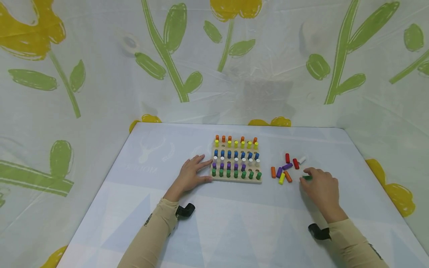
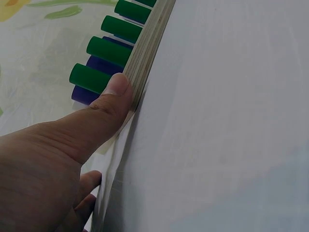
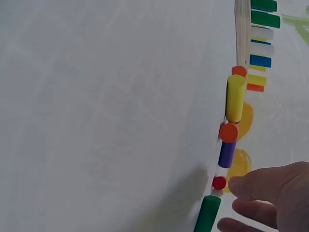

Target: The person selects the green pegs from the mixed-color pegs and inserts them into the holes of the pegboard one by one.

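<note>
A wooden peg board (image 1: 236,179) holds rows of orange, yellow, blue, white, purple and green pegs. My left hand (image 1: 191,175) lies flat at its left side, fingers straight, and the thumb (image 2: 113,94) presses the board's edge (image 2: 150,46) beside the green pegs (image 2: 94,77). My right hand (image 1: 320,186) is over the loose pegs to the right of the board. Its thumb and curled fingertips (image 3: 241,209) pinch a green peg (image 1: 306,178) (image 3: 207,215) lying on the table.
Loose pegs lie between the board and my right hand: orange (image 1: 273,172), yellow (image 1: 282,178) (image 3: 235,96), purple (image 1: 287,166) (image 3: 227,152), red (image 1: 295,163) and white (image 1: 302,160). Flower-print sheeting (image 1: 100,74) walls the pale table (image 1: 234,223) on three sides.
</note>
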Motion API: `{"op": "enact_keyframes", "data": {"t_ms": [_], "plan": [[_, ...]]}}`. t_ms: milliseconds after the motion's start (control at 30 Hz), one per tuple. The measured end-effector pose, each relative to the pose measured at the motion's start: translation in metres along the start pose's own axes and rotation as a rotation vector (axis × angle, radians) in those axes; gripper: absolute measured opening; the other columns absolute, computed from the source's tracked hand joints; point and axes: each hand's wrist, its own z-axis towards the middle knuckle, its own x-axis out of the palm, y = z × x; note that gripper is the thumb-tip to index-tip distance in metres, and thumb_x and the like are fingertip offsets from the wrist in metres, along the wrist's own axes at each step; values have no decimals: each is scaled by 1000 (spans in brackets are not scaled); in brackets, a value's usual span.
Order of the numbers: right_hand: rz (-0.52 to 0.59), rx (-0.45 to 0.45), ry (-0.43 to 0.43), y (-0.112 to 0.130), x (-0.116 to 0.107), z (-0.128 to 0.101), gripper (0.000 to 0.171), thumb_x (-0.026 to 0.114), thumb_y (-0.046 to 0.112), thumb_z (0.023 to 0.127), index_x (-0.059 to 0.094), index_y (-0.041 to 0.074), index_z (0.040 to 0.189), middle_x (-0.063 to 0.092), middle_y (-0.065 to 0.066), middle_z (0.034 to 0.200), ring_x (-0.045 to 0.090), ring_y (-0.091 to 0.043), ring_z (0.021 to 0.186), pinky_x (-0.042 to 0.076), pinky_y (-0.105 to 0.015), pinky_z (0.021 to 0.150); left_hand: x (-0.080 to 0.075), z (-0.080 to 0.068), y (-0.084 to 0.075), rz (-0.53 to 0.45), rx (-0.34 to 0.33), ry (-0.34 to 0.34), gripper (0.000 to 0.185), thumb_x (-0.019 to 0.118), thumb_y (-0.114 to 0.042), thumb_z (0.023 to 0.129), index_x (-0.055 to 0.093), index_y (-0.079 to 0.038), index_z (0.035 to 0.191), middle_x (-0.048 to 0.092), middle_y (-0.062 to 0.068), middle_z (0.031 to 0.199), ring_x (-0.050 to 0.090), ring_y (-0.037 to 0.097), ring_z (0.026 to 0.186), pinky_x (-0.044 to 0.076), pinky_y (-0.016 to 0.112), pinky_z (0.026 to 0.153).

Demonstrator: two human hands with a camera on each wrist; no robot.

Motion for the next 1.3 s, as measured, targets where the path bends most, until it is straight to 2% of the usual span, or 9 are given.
{"op": "enact_keyframes", "data": {"t_ms": [300, 767, 1067, 1300], "plan": [[-16, 44, 47, -9, 0, 1, 48, 76, 24, 88, 62, -7, 121, 55, -38, 124, 50, -57, 108, 45, -70, 87, -1, 0, -1, 0, 7, -4, 78, 77, -51, 86, 47, -26, 154, 29, 12, 166, 18, 35, 154, 6, 55, 126], [-25, 39, 112, -12, 1, 3, 46, 75, 27, 90, 63, -7, 118, 58, -36, 117, 53, -55, 102, 47, -69, 82, -2, -2, -3, -10, -5, 0, 78, 77, -50, 86, 47, -26, 153, 28, 11, 166, 17, 34, 155, 5, 53, 126], [-2, 35, 131, -12, 3, 4, 42, 75, 24, 91, 64, -8, 115, 62, -33, 112, 55, -51, 98, 48, -66, 81, -1, -2, -2, -7, 12, -5, 78, 77, -50, 86, 48, -24, 154, 30, 13, 165, 18, 37, 154, 7, 57, 125], [47, -15, 90, -5, 1, 2, 46, 72, 26, 94, 59, -9, 121, 69, -29, 108, 59, -47, 89, 51, -56, 70, 0, 0, 0, 3, -14, 6, 77, 77, -49, 87, 46, -26, 154, 28, 10, 166, 16, 34, 155, 5, 54, 126]]}}
